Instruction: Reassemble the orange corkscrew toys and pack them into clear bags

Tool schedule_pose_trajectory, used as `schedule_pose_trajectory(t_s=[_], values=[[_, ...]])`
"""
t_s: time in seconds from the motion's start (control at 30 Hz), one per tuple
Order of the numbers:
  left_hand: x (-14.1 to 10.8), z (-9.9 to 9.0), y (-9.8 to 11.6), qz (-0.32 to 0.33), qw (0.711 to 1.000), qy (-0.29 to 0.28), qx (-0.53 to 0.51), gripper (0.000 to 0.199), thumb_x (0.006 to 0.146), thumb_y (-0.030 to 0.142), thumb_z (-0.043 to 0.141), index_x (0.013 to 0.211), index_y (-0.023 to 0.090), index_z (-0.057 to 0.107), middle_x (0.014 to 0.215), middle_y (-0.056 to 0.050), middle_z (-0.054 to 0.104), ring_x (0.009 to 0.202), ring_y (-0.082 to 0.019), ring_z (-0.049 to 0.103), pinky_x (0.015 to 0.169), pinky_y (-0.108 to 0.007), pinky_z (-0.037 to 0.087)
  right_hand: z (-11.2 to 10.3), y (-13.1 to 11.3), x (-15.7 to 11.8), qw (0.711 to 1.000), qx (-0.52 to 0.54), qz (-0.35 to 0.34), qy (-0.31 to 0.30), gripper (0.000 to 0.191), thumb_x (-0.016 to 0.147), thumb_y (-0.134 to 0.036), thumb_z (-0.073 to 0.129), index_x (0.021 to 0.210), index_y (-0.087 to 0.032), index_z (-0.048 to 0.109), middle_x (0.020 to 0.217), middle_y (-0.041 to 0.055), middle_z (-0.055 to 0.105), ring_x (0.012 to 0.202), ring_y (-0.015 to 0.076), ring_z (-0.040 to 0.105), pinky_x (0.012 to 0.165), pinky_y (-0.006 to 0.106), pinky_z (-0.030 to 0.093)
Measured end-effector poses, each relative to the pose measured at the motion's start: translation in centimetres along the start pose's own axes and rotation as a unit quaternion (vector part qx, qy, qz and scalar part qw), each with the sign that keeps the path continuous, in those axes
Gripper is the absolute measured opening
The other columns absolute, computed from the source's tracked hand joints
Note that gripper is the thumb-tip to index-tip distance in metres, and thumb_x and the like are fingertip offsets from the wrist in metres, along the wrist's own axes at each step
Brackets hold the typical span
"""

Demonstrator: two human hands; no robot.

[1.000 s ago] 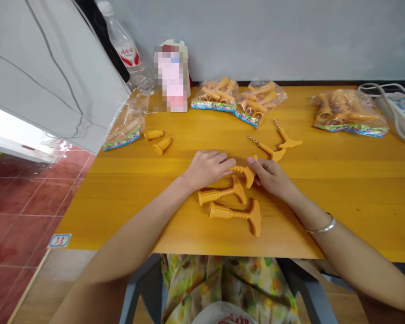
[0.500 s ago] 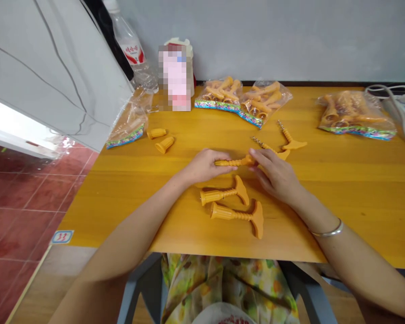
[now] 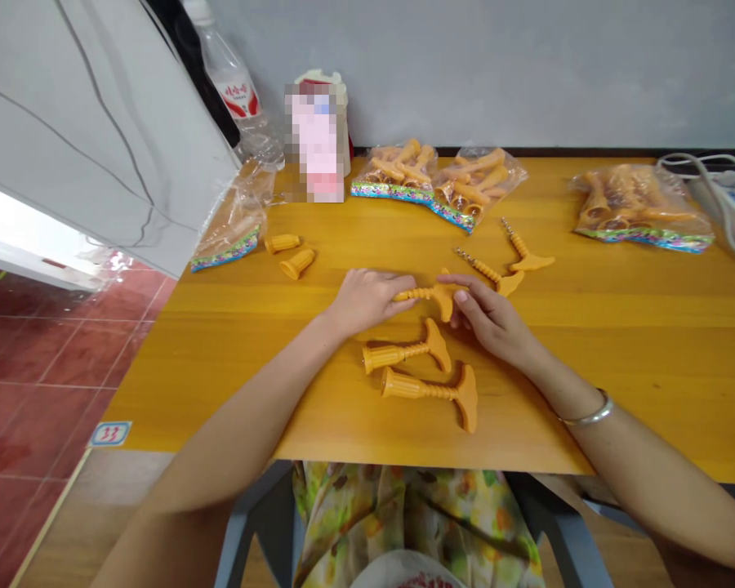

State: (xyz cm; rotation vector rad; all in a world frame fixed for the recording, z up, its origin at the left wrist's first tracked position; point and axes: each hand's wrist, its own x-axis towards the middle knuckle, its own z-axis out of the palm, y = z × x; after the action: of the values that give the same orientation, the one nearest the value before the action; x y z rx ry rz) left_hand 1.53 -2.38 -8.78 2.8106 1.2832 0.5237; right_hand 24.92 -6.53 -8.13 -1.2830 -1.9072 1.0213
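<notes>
An orange plastic corkscrew with a T-shaped handle (image 3: 442,302) lies between my hands. My left hand (image 3: 371,298) is closed around its sleeve end, which the fingers mostly hide. At the handle, my right hand (image 3: 493,318) has its fingers apart; the index finger touches the handle's upper arm, and the thumb is just beside it. Two corkscrews with sleeves on, one nearer my hands (image 3: 398,354) and one closer to the edge (image 3: 429,392), lie below. Beyond my right hand are two with bare metal spirals (image 3: 483,268) (image 3: 519,245). Two loose ribbed sleeves (image 3: 282,242) (image 3: 298,263) lie left.
Clear bags of orange parts (image 3: 404,167) (image 3: 481,184) (image 3: 640,200) lie along the back of the wooden table (image 3: 588,343). An opened bag (image 3: 236,224), a plastic bottle (image 3: 238,90) and a blurred pink package (image 3: 318,143) stand back left. A white cable (image 3: 710,180) runs at right.
The handle of the held corkscrew has turned, and its T-shape now shows. My right hand has shifted slightly left and its fingers have loosened from the handle.
</notes>
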Motion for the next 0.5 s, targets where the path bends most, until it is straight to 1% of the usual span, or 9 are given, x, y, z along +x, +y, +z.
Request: schedule_pose_trajectory(t_s=[0.03, 0.1, 0.17, 0.27, 0.33, 0.4, 0.47, 0.5], values=[[0.0, -0.1, -0.2, -0.032, 0.999, 0.002, -0.006, 0.034, 0.097, 0.051, 0.05, 0.1, 0.026, 0.072, 0.086, -0.003, 0.075, 0.07, -0.016, 0.063, 0.057, -0.026, 0.031, -0.4, 0.2, 0.1, 0.998, -0.052, -0.022, 0.014, 0.042, 0.102, -0.047, 0.038, 0.135, -0.025, 0.054, 0.072, 0.0009, 0.06, 0.065, 0.0175, 0.058, 0.064, 0.032, 0.05], [0.0, -0.2, -0.6, -0.081, 0.996, 0.02, -0.011, 0.039, 0.096, 0.056, 0.049, 0.1, 0.025, 0.072, 0.085, -0.004, 0.073, 0.076, -0.019, 0.063, 0.061, -0.027, 0.036, -1.3, 0.7, 0.4, 0.985, -0.154, -0.066, 0.05, 0.041, 0.101, -0.044, 0.04, 0.133, -0.024, 0.055, 0.082, 0.0042, 0.064, 0.071, 0.0191, 0.061, 0.072, 0.035, 0.051], [0.0, -0.1, -0.8, -0.085, 0.996, 0.036, -0.002, 0.041, 0.095, 0.056, 0.05, 0.097, 0.022, 0.072, 0.086, -0.007, 0.071, 0.086, -0.023, 0.062, 0.069, -0.03, 0.04, -2.3, 1.2, 0.7, 0.962, -0.239, -0.098, 0.089, 0.039, 0.1, -0.041, 0.043, 0.131, -0.022, 0.057, 0.092, 0.0078, 0.066, 0.08, 0.0212, 0.063, 0.079, 0.037, 0.052], [0.0, 0.2, -0.9, -0.061, 0.997, 0.03, 0.021, 0.035, 0.095, 0.049, 0.053, 0.097, 0.02, 0.072, 0.097, -0.01, 0.066, 0.097, -0.025, 0.058, 0.08, -0.033, 0.043, -4.0, 2.4, 1.2, 0.928, -0.336, -0.101, 0.127, 0.044, 0.098, -0.039, 0.046, 0.136, -0.019, 0.053, 0.105, 0.013, 0.065, 0.097, 0.027, 0.063, 0.09, 0.043, 0.051], [-0.1, 0.4, -0.7, -0.064, 0.998, 0.009, 0.028, 0.031, 0.095, 0.047, 0.056, 0.101, 0.02, 0.07, 0.101, -0.01, 0.065, 0.097, -0.024, 0.059, 0.08, -0.033, 0.043, -4.8, 3.2, 1.4, 0.909, -0.387, -0.093, 0.125, 0.051, 0.096, -0.039, 0.048, 0.141, -0.016, 0.048, 0.112, 0.0167, 0.063, 0.108, 0.0313, 0.059, 0.096, 0.049, 0.048], [-0.2, 0.4, -0.4, -0.065, 0.998, -0.014, 0.022, 0.031, 0.094, 0.048, 0.057, 0.103, 0.021, 0.069, 0.1, -0.008, 0.066, 0.094, -0.023, 0.061, 0.079, -0.032, 0.043, -5.4, 3.8, 1.5, 0.897, -0.419, -0.09, 0.109, 0.054, 0.096, -0.039, 0.049, 0.143, -0.014, 0.046, 0.117, 0.0189, 0.062, 0.113, 0.0334, 0.057, 0.099, 0.051, 0.046], [-0.1, 0.1, 0.0, -0.054, 0.998, -0.031, -0.002, 0.036, 0.091, 0.055, 0.058, 0.101, 0.022, 0.069, 0.098, -0.007, 0.069, 0.092, -0.023, 0.062, 0.078, -0.032, 0.042, -5.6, 4.1, 1.4, 0.891, -0.437, -0.088, 0.088, 0.052, 0.096, -0.039, 0.048, 0.142, -0.015, 0.047, 0.119, 0.0187, 0.062, 0.115, 0.0336, 0.056, 0.099, 0.051, 0.046], [-0.1, -0.2, 0.2, -0.044, 0.998, -0.041, -0.024, 0.04, 0.09, 0.06, 0.058, 0.097, 0.023, 0.07, 0.094, -0.005, 0.07, 0.09, -0.023, 0.063, 0.078, -0.032, 0.042, -5.6, 4.2, 1.4, 0.889, -0.443, -0.087, 0.079, 0.05, 0.097, -0.039, 0.048, 0.142, -0.016, 0.048, 0.12, 0.018, 0.062, 0.114, 0.0335, 0.056, 0.098, 0.051, 0.046]])
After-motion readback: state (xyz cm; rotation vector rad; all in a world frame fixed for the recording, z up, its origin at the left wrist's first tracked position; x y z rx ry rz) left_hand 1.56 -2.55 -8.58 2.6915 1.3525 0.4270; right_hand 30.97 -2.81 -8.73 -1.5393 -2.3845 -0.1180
